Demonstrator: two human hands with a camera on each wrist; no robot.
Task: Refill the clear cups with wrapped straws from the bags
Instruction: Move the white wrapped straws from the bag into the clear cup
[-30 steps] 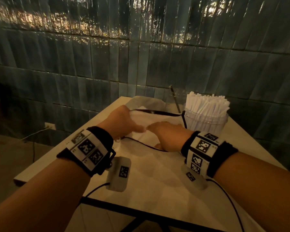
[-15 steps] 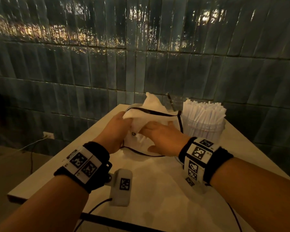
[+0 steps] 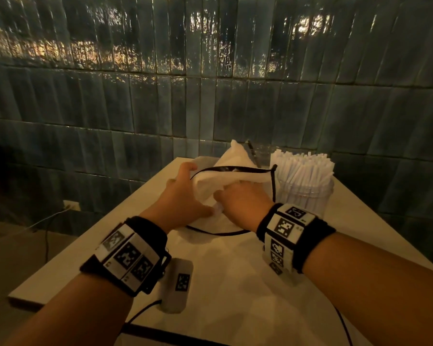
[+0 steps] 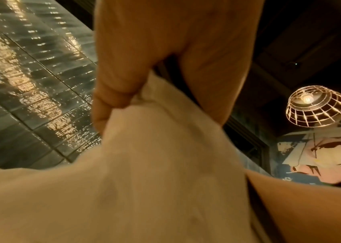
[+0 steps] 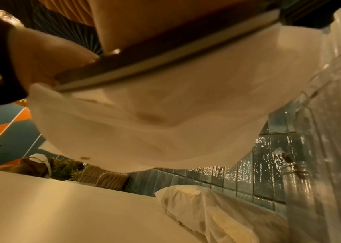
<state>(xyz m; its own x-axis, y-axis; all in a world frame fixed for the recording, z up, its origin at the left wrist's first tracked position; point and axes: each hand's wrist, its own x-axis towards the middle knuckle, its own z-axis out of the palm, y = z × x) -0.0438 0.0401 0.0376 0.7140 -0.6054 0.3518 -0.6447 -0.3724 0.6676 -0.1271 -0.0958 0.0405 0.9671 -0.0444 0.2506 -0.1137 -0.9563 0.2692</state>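
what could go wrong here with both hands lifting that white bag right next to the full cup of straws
1. The white bag, gripped by the left hand and right hand, hangs close beside the full clear cup; a swing might tip it and scatter the wrapped straws.
2. The bag's black-edged opening appears to face sideways, so anything still inside could slide onto the table.
3. A second clear cup behind looks similarly exposed.

Glossy teal tile wall [image 3: 210, 96] — dim, amber-lit

A white, black-trimmed bag [image 3: 231, 176] is lifted off the table, crumpled and folded over. Just right of it stands a clear cup [image 3: 306, 196] packed with upright white wrapped straws [image 3: 301, 168].
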